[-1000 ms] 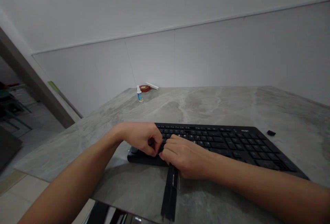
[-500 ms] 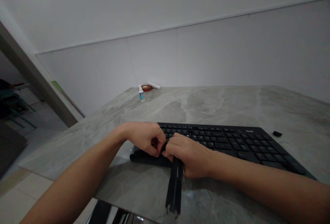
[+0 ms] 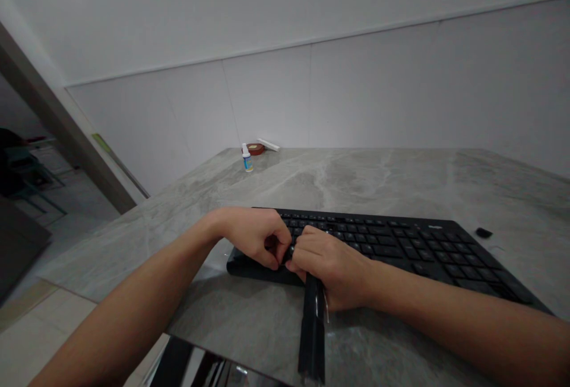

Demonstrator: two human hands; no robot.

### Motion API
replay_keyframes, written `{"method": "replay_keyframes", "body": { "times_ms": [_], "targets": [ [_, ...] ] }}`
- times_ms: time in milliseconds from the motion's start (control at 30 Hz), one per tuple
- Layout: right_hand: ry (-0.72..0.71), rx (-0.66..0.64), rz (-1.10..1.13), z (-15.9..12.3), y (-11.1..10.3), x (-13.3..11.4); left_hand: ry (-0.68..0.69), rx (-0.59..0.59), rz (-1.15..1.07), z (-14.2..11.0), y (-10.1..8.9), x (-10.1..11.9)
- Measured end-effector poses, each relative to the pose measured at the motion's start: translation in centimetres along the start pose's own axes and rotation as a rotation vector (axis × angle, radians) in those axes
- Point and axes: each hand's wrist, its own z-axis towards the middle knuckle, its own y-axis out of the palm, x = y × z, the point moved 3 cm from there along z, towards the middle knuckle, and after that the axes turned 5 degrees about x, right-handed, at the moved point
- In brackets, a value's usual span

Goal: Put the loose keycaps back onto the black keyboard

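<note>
A black keyboard [image 3: 387,243] lies on the grey marbled table, and both my hands are over its left half. My right hand [image 3: 332,265] is closed around a long, flat black strip [image 3: 312,330] with shiny clear film along its edge. The strip hangs down from my fingers past the keyboard's front edge. Close against those fingers, my left hand [image 3: 262,238] is curled in a pinch, thumb to forefinger. Whatever lies between its fingertips is hidden or too small to make out.
A small black piece [image 3: 483,232] lies right of the keyboard. Toward the back stand a white-capped bottle [image 3: 247,159], a reddish-brown case [image 3: 256,149] and a white bar [image 3: 268,145]. Below the table's front edge shows a dark, glossy surface [image 3: 214,370].
The lower end of the black strip has swung slightly right. Both hands appear a little further right, still close together, while the whole view has shifted slightly.
</note>
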Motion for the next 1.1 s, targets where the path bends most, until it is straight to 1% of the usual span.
{"method": "replay_keyframes", "body": {
  "times_ms": [200, 400, 500, 567, 633, 700, 833, 900, 967, 1100],
  "targets": [
    [-0.036, -0.071, -0.104, -0.3, 0.1, 0.0, -0.044, 0.019, 0.05, 0.2, -0.1, 0.1],
    [-0.048, -0.122, -0.196, 0.3, 0.4, -0.4, -0.075, 0.004, 0.032, 0.2, -0.1, 0.0],
    [-0.073, -0.127, -0.233, 0.4, 0.6, -0.7, -0.057, 0.01, 0.002, 0.1, 0.0, 0.0],
    [-0.066, -0.137, -0.252, 0.4, 0.8, -0.8, -0.034, 0.011, -0.014, 0.1, 0.0, 0.0],
    [-0.013, -0.144, -0.252, 0.3, 1.0, -0.8, -0.02, 0.006, -0.026, 0.2, 0.0, -0.1],
    [0.07, -0.149, -0.226, 0.3, 1.1, -0.8, -0.014, 0.005, -0.036, 0.3, 0.1, -0.2],
    [0.255, -0.171, -0.116, 0.4, 1.0, -0.5, -0.009, -0.001, -0.053, 0.4, 0.1, -0.5],
    [0.307, -0.168, -0.084, 0.4, 1.0, -0.3, -0.009, -0.003, -0.054, 0.4, 0.1, -0.6],
    [0.264, -0.163, -0.116, 0.5, 1.1, -0.4, -0.009, -0.003, -0.05, 0.3, 0.1, -0.7],
    [0.041, -0.141, -0.297, 0.7, 1.7, -1.1, -0.005, -0.018, -0.05, 0.3, 0.1, -0.6]
  ]
}}
